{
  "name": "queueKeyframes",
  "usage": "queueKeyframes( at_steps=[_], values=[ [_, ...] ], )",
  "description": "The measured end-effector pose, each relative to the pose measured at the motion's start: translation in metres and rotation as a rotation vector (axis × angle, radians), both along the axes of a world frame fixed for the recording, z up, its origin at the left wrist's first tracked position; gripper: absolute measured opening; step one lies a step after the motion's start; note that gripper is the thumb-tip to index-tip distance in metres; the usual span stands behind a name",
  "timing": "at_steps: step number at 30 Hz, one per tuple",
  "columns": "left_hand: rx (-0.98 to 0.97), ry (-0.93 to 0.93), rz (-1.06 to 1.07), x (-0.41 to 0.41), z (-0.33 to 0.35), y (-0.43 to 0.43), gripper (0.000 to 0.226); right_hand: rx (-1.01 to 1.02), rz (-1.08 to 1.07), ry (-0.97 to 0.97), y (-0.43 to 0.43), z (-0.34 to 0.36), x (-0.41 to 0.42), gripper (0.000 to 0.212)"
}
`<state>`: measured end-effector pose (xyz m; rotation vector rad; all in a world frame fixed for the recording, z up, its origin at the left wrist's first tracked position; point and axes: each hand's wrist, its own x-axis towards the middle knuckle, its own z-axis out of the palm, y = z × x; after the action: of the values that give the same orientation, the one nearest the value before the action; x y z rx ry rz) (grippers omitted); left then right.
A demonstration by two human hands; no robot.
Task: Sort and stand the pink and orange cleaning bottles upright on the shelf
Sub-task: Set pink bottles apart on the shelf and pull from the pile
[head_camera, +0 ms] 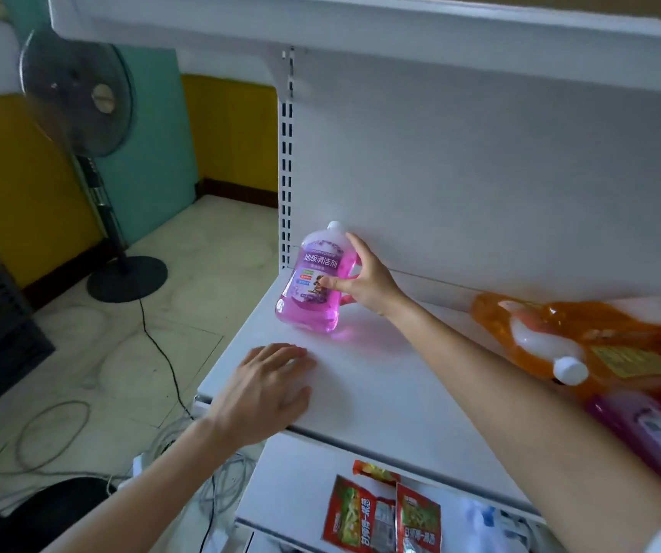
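A pink cleaning bottle point(313, 285) with a white cap stands upright at the back left corner of the white shelf point(381, 393). My right hand point(361, 283) grips its right side, with the thumb across the label. My left hand point(269, 389) rests flat on the shelf near its front left edge, holding nothing. At the right end of the shelf, orange bottles point(576, 341) lie on their sides, white caps pointing toward me. Another pink bottle point(648, 437) lies flat in front of them, partly behind my right forearm.
A lower shelf point(281, 488) holds red snack packets point(381, 512). A standing fan point(81, 113) is on the floor to the left, with cables point(161, 353) trailing past the shelf's left end. An upper shelf point(321, 21) overhangs the work area.
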<state>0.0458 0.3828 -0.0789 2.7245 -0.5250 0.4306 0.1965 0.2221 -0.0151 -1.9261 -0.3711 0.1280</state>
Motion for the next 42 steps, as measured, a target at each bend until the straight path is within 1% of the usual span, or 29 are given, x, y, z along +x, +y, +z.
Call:
queueKeyframes(
  at_steps=[2, 4, 6, 9, 11, 13, 16, 19, 25, 29, 31, 33, 38, 42],
  values=[
    [0.000, 0.013, 0.001, 0.001, 0.000, 0.002, 0.037, 0.021, 0.029, 0.104, 0.011, -0.005, 0.007, 0.096],
    [-0.014, 0.028, -0.003, 0.001, 0.001, 0.002, 0.037, -0.014, 0.035, 0.137, 0.022, -0.008, 0.006, 0.093],
    [-0.015, 0.022, -0.002, 0.002, 0.001, 0.004, 0.037, -0.112, 0.048, 0.096, 0.029, -0.013, 0.010, 0.088],
    [0.009, -0.012, -0.011, 0.003, 0.002, 0.003, 0.037, -0.262, 0.033, 0.008, 0.028, -0.012, 0.009, 0.063],
    [0.018, -0.032, -0.019, 0.004, 0.004, 0.003, 0.036, -0.320, 0.012, -0.047, 0.026, -0.009, 0.006, 0.054],
    [0.013, -0.038, -0.033, 0.008, 0.007, -0.003, 0.036, -0.335, 0.000, -0.087, 0.022, -0.006, -0.001, 0.050],
    [0.003, -0.022, -0.086, 0.017, 0.011, -0.026, 0.038, -0.357, -0.023, -0.142, 0.000, 0.003, -0.011, 0.051],
    [-0.048, -0.006, -0.170, 0.030, 0.018, -0.062, 0.039, -0.362, -0.089, -0.207, -0.044, 0.024, -0.021, 0.054],
    [-0.171, -0.086, -0.345, 0.042, 0.054, -0.158, 0.041, -0.436, -0.271, -0.286, -0.165, 0.064, -0.052, 0.049],
    [-0.159, -0.124, -0.511, 0.036, 0.079, -0.229, 0.039, -0.523, -0.390, -0.294, -0.249, 0.079, -0.075, 0.045],
    [-0.148, -0.121, -0.577, 0.034, 0.087, -0.261, 0.038, -0.532, -0.479, -0.296, -0.290, 0.082, -0.085, 0.042],
    [-0.136, -0.124, -0.625, 0.033, 0.092, -0.291, 0.042, -0.528, -0.565, -0.302, -0.330, 0.082, -0.096, 0.039],
    [-0.117, -0.083, -0.653, 0.040, 0.090, -0.356, 0.049, -0.537, -0.748, -0.282, -0.414, 0.076, -0.122, 0.037],
    [-0.091, -0.011, -0.603, 0.049, 0.079, -0.392, 0.051, -0.691, -0.818, -0.329, -0.460, 0.062, -0.134, 0.041]
  ],
)
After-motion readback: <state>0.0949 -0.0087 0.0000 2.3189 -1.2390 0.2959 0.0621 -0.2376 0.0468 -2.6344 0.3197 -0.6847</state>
